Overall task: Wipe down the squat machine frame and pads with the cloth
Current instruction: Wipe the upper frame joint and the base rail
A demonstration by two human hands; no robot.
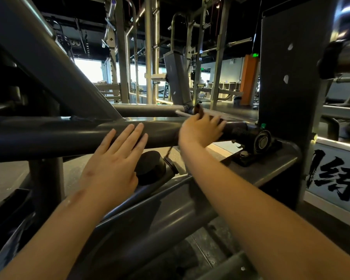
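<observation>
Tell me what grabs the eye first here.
Two bare arms reach in from below: the left hand lies flat on the thick grey frame tube at centre, the blurred right hand further right with a dark cloth poking out above it. At right stands a tall black panel.

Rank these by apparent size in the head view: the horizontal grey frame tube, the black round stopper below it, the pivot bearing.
1. horizontal grey frame tube
2. black round stopper
3. pivot bearing, slightly smaller; it sits farther from the camera, so its true order with the stopper is unsure.
</observation>
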